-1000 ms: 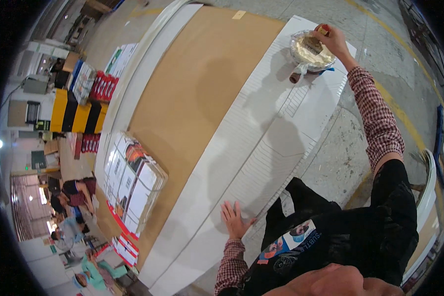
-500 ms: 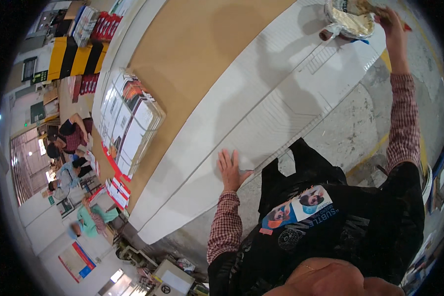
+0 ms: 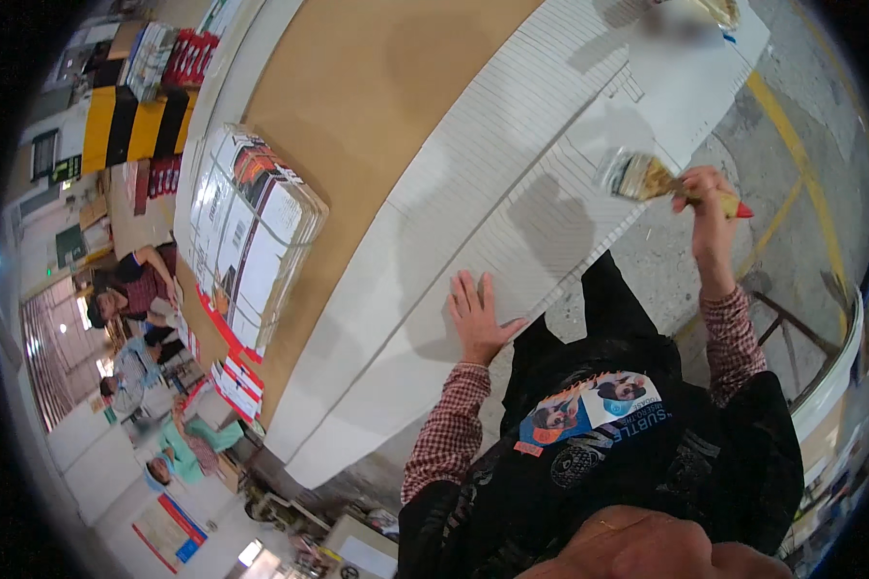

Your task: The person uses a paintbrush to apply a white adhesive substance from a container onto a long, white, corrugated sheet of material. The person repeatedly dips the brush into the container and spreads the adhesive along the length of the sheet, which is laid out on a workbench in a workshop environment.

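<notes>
My left hand (image 3: 478, 320) lies flat on the near part of the white sheets (image 3: 396, 333), fingers spread and thumb out to the right. These sheets are fanned out in overlapping steps, with many thin parallel edges showing. My right hand (image 3: 710, 205) is closed round the handle of a wide paint brush (image 3: 639, 178), held by the near edge of the sheets. The bristles point left and the red handle end sticks out to the right. At the top edge sits a plastic-wrapped pot (image 3: 720, 10), mostly cut off.
A strapped bundle of printed sheets (image 3: 246, 236) stands on the brown table top (image 3: 357, 106). Red and white printed pieces (image 3: 234, 386) lie near the table's left end. Several people work at far left. A curved white-edged table (image 3: 835, 386) with metal legs stands at right.
My right hand has brought the brush from the pot back toward me, over the sheets' near edge. My left hand stays flat on the sheets, slightly further right in the picture.
</notes>
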